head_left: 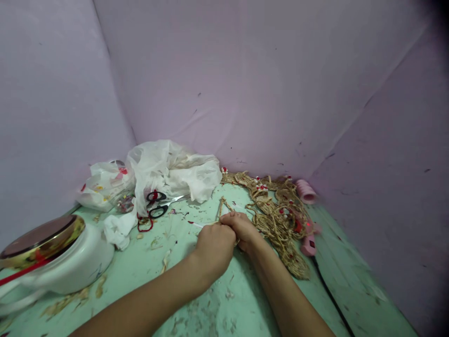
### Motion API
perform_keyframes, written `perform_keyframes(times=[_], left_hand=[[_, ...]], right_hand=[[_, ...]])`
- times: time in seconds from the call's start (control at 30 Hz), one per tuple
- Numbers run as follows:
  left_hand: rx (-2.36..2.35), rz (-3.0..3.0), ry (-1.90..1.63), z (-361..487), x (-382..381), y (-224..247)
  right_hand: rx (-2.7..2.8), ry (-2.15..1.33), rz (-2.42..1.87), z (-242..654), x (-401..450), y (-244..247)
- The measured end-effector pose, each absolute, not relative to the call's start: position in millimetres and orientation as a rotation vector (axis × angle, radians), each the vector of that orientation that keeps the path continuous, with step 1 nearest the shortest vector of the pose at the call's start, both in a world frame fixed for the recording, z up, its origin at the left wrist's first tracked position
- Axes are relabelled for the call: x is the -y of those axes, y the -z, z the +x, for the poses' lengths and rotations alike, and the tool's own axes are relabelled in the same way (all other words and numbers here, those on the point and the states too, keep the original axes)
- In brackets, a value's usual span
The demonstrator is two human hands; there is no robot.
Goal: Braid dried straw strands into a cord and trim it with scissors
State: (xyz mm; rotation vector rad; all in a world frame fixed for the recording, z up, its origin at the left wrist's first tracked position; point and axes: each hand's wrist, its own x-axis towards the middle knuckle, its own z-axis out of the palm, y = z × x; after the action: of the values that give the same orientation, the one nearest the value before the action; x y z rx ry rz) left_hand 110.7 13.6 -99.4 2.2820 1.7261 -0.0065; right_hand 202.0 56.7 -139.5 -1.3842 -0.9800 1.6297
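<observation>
In the middle of the head view, my left hand [216, 245] and my right hand [240, 229] are closed and pressed together. Both grip a thin braided straw cord [222, 206], which rises from the fingers in a narrow peak. The part of it inside the hands is hidden. Just left of the knuckles, a thin white strip [197, 225] with a red tip sticks out; I cannot tell whether it is held. To the right of my right hand lies a pile of braided straw pieces [271, 224], some with red and white beads.
Black-handled scissors [158, 210] lie by a white plastic bag [175, 171] and a clear bag [105, 187]. At left stands a white pot [80, 262] with a gold-rimmed round object [44, 241]. A pink corded tool [308, 245] and a pink ribbed cylinder [306, 192] are at right.
</observation>
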Motion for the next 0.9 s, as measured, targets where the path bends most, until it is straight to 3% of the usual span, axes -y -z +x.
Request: perform_keyframes(times=[0.2, 0.4, 0.77, 0.9], left_hand=[[-1.835, 1.827, -0.432, 85, -47, 84], [-1.431, 1.181, -0.427, 84, -62, 104], [-1.621, 1.441, -0.489, 83, -68, 124], [-1.594, 1.396, -0.532, 86, -67, 125]], right_hand=[[1.015, -1.815, -1.280, 209, -58, 137], [1.057, -1.805, -1.275, 211, -58, 135], [1.617, -1.106, -1.666, 216, -66, 144], [1.650, -1.115, -1.749, 217, -63, 136]])
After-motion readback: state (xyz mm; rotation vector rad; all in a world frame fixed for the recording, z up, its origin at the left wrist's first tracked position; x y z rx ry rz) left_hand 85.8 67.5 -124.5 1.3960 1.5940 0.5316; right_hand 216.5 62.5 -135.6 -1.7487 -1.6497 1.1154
